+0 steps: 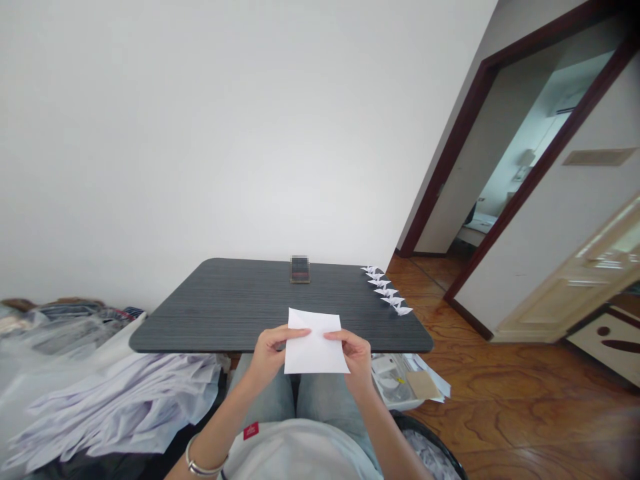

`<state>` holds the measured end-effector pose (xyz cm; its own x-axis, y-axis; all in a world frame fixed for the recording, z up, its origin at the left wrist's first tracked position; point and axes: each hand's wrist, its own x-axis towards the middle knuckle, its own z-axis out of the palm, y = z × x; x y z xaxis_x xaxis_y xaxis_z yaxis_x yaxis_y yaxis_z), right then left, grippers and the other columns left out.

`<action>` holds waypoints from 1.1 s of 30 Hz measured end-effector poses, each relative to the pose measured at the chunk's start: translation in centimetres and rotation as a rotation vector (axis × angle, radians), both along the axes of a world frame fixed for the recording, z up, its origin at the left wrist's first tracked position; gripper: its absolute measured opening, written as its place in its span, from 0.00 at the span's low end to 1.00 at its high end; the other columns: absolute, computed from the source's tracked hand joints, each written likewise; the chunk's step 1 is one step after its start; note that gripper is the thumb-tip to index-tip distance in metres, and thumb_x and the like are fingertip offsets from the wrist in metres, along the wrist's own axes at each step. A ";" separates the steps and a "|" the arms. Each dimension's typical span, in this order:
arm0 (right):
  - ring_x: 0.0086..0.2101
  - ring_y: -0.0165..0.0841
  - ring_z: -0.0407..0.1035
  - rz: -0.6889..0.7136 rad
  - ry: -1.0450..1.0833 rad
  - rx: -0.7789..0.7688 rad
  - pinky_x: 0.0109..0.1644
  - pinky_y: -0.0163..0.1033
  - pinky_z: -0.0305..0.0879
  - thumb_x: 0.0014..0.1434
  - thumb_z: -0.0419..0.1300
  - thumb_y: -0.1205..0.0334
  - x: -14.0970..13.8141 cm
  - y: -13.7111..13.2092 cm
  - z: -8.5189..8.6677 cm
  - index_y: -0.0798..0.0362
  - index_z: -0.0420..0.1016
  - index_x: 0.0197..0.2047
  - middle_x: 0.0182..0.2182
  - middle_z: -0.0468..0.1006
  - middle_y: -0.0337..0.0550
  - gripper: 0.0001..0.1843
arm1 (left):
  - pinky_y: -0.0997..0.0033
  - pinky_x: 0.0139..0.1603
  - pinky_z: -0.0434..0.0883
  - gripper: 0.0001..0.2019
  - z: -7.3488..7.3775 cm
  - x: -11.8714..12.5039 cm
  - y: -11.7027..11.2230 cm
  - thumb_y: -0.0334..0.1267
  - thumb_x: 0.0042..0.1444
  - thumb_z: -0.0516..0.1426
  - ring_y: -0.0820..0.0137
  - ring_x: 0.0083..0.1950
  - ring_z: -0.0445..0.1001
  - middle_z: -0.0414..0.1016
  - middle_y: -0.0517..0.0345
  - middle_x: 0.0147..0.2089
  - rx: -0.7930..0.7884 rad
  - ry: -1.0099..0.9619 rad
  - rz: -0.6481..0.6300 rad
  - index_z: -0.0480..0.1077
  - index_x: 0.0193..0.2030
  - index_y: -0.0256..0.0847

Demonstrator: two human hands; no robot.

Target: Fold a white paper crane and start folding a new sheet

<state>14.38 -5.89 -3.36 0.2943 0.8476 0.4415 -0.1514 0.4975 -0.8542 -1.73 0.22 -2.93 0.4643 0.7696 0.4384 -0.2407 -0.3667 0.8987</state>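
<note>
Between my two hands is a square sheet of white paper, held up over the near edge of the dark table. My left hand pinches its left side, thumb on top and the other fingers behind. On the opposite side my right hand grips the sheet the same way. The paper looks flat, with a faint diagonal line near its upper left corner. Several folded white paper cranes stand in a row along the table's right edge.
A phone-like dark rectangular object sits at the table's back edge by the wall. White cloth lies heaped at my left. Below the table's right side are a white bin with papers and a black-rimmed basket. A doorway opens at right.
</note>
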 end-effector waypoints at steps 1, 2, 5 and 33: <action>0.29 0.34 0.71 -0.003 -0.017 -0.001 0.30 0.34 0.65 0.41 0.65 0.68 0.0 0.0 0.0 0.47 0.79 0.29 0.27 0.79 0.41 0.09 | 0.71 0.34 0.72 0.10 0.1 0.0 -0.1 0.35 0.45 0.61 0.63 0.38 0.76 0.77 0.50 0.40 0.013 0.011 -0.002 0.77 0.37 0.43; 0.29 0.34 0.71 -0.013 -0.033 0.000 0.31 0.35 0.65 0.41 0.65 0.69 0.0 -0.1 0.1 0.47 0.79 0.29 0.27 0.79 0.41 0.10 | 0.71 0.33 0.72 0.10 0.3 0.0 -0.2 0.35 0.44 0.61 0.63 0.37 0.76 0.77 0.49 0.39 0.028 0.018 -0.005 0.77 0.36 0.43; 0.30 0.35 0.72 -0.053 -0.063 0.022 0.31 0.35 0.66 0.40 0.66 0.68 -0.1 -0.2 0.2 0.48 0.79 0.27 0.28 0.78 0.42 0.08 | 0.72 0.32 0.72 0.08 0.8 -0.1 -0.4 0.36 0.44 0.62 0.63 0.37 0.76 0.78 0.49 0.38 0.068 0.008 0.005 0.77 0.34 0.42; 0.27 0.35 0.71 -0.096 -0.064 0.034 0.28 0.35 0.64 0.39 0.67 0.66 -0.5 -0.6 1.2 0.50 0.78 0.21 0.25 0.78 0.42 0.03 | 0.74 0.28 0.69 0.05 2.6 -1.2 -0.9 0.36 0.46 0.60 0.66 0.32 0.76 0.78 0.51 0.32 0.318 0.089 0.163 0.78 0.29 0.43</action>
